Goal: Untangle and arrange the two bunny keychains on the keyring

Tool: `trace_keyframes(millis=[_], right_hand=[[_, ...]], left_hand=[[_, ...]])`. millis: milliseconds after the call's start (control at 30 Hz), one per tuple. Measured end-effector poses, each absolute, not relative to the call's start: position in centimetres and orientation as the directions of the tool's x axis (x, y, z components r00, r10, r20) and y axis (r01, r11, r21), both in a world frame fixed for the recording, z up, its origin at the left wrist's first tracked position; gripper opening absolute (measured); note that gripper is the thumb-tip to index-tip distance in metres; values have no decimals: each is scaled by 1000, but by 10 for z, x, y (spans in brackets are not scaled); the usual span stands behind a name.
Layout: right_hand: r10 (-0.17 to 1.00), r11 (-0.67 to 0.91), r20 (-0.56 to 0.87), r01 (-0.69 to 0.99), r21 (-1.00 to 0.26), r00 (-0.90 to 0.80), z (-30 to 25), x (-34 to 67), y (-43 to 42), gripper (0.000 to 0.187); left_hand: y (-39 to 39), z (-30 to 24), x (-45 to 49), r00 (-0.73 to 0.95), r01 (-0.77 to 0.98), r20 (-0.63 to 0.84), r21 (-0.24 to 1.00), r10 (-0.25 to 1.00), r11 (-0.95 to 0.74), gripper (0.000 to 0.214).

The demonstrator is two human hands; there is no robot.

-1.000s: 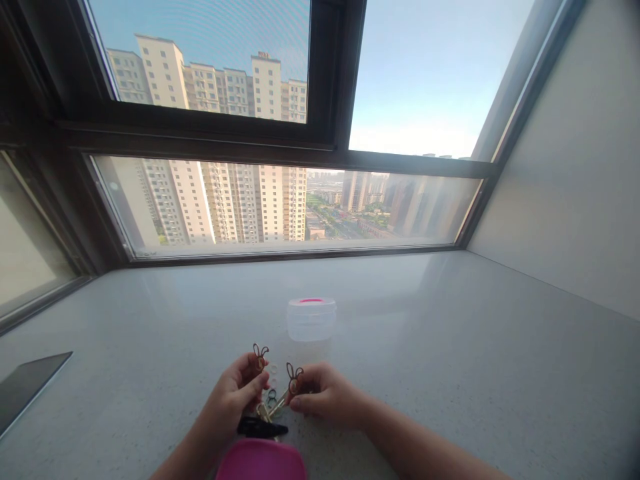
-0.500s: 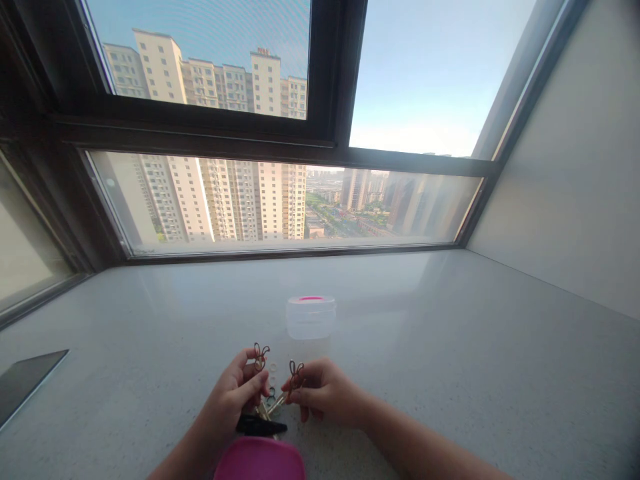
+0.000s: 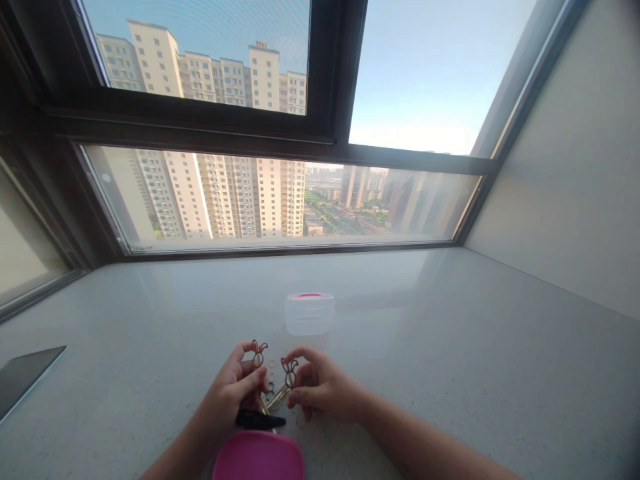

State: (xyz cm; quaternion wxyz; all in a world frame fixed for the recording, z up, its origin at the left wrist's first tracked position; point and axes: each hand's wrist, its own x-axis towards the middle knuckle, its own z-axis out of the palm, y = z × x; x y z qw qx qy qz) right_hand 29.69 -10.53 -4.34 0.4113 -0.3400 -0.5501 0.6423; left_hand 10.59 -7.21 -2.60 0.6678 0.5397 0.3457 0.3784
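Observation:
My left hand (image 3: 233,393) pinches a small brown clip with rabbit-ear loops (image 3: 259,355), held upright. My right hand (image 3: 323,390) pinches a second rabbit-ear clip (image 3: 289,372), whose gold shaft slants down to the left. The two hands sit close together low in the middle of the view. Between them on the sill lie several tiny rings (image 3: 271,364) and a black hair clip (image 3: 260,421). Just beyond the hands stands a clear round plastic jar (image 3: 310,313) with a pink bottom.
A pink lid (image 3: 259,457) lies at the bottom edge below my hands. A dark flat slab (image 3: 23,377) rests at the far left on the grey speckled windowsill (image 3: 450,347). The window frame (image 3: 320,150) runs behind, a wall to the right.
The view has tilted down slightly. My right hand shifted a little left and opened its fingers round its clip; both clips stay held close together.

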Motion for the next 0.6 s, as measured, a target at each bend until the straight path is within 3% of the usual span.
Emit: trace_keyframes(millis=[600], right_hand=[[903, -59, 15, -160, -985, -429, -43, 295, -106, 47]], left_hand=[[-70, -24, 106, 446, -125, -61, 984, 893, 129, 33]])
